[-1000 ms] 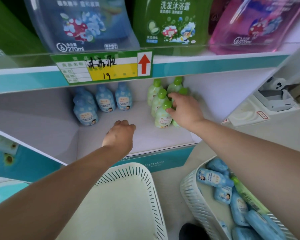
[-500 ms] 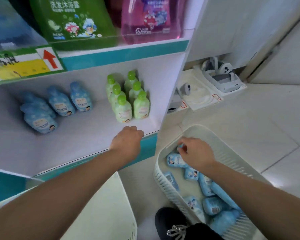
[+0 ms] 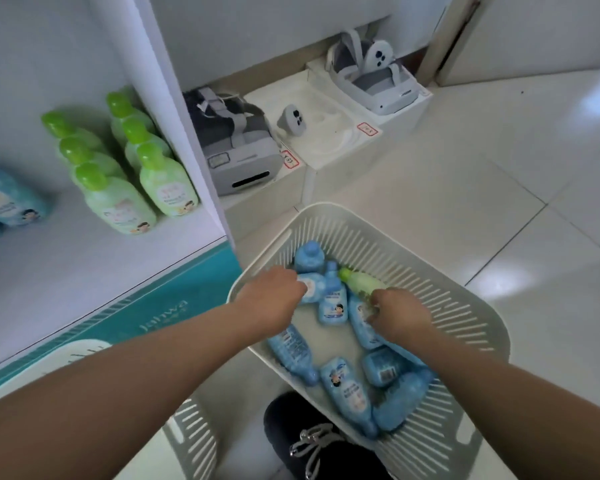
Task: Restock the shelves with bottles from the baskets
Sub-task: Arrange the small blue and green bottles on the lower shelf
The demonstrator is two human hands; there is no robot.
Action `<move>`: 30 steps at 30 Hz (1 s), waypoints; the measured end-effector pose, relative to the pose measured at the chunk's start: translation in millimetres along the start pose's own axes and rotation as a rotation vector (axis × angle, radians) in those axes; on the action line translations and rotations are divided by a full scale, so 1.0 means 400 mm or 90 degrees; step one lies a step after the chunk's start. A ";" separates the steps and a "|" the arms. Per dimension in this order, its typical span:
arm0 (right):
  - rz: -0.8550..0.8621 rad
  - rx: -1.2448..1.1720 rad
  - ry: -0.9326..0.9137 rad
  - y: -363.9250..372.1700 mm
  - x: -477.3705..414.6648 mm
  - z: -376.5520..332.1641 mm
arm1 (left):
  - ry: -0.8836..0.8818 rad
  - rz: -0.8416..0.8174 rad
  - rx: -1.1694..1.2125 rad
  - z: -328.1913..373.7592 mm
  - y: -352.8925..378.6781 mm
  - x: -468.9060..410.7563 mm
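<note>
Both hands are down in the white slotted basket (image 3: 465, 306), which sits on the floor just right of the shelf (image 3: 84, 271). The left hand (image 3: 274, 301) has its grip wrapped round a blue bottle (image 3: 312, 289) at the far-left end of the pile, fingers curled over the label end. The right hand (image 3: 400, 315) has its grip clenched on the bottom end of a green bottle (image 3: 361, 282). That one lies tilted, cap pointing far-left, resting on top of the blue ones.

Around those two, the loose blue bottles (image 3: 347, 389) lie every which way on the basket floor. Some are label up, one shows its back print, and a couple are partly hidden under the right wrist.

Up on the shelf, the shelved green bottles (image 3: 153, 181) stand upright in two short rows, hard against the white side panel (image 3: 187, 140). The shelved blue bottles (image 3: 7, 199) are at the left edge of view, with bare shelf between the two groups. The teal front strip (image 3: 163, 317) reads Jahwa. That side panel stands between the basket and the shelf space.

Other clutter:
- A second basket (image 3: 194, 438) sits near left, partly under the left forearm.
- A dark laced shoe (image 3: 312, 441) is right at the near edge of the full basket.
- On the far side, against the wall, a grey headset (image 3: 236, 147) and a white headset (image 3: 374, 81) sit in open white boxes.
- A small controller (image 3: 293, 119) sits between the two headsets.
</note>
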State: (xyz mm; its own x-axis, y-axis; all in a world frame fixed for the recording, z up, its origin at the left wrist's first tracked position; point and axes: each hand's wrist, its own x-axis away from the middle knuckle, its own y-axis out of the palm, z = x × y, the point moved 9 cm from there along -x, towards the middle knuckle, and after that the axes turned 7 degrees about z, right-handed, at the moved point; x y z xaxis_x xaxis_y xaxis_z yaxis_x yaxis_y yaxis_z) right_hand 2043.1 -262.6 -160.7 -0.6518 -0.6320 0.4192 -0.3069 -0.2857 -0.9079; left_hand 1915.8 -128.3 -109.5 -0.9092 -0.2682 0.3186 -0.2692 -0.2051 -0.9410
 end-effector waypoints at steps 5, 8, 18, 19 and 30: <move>0.029 0.018 -0.020 0.055 -0.020 0.012 | 0.071 -0.054 -0.006 0.053 0.106 -0.086; 0.117 0.025 -0.008 0.032 -0.042 0.018 | 0.082 -0.060 0.006 0.072 0.155 -0.145; 0.142 0.148 -0.167 0.042 -0.135 -0.076 | 0.213 -0.103 -0.184 0.109 0.254 -0.169; 0.149 0.160 -0.174 0.046 -0.130 -0.080 | 0.219 -0.124 -0.192 0.107 0.266 -0.159; -0.041 0.123 -0.162 0.097 -0.144 -0.145 | 0.167 -0.231 -0.244 0.078 0.304 -0.136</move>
State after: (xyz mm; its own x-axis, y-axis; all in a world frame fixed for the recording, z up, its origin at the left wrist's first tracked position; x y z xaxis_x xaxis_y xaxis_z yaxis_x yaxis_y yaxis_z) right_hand 2028.4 -195.4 -219.6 -0.4331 -0.7610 0.4830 -0.1888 -0.4474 -0.8742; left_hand 1942.3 -168.0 -237.6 -0.7727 0.0072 0.6348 -0.6289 0.1280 -0.7669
